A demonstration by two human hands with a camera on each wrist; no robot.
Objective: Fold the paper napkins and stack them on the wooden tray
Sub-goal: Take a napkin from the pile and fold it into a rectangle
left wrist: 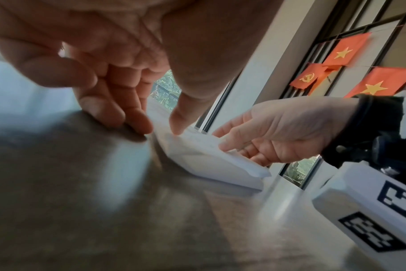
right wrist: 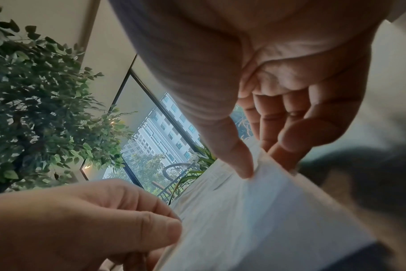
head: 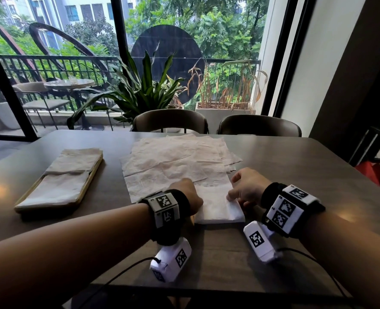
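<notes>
A white folded napkin (head: pixel 218 208) lies on the table near its front edge, between my two hands. My left hand (head: pixel 193 197) pinches the napkin's left edge, thumb on top, as the left wrist view shows (left wrist: pixel 161 129). My right hand (head: pixel 240 192) pinches the right edge, with the thumb above and the fingers below (right wrist: pixel 260 165). Beyond it spreads a loose pile of unfolded napkins (head: pixel 173 161). The wooden tray (head: pixel 51 208) sits at the left and holds two stacks of folded napkins (head: pixel 66 175).
The dark table (head: pixel 295 175) has bare surface to the right of my hands and in front of them. Two chairs (head: pixel 171 121) stand at the far edge before a glass wall. Wrist camera cables trail off the front edge.
</notes>
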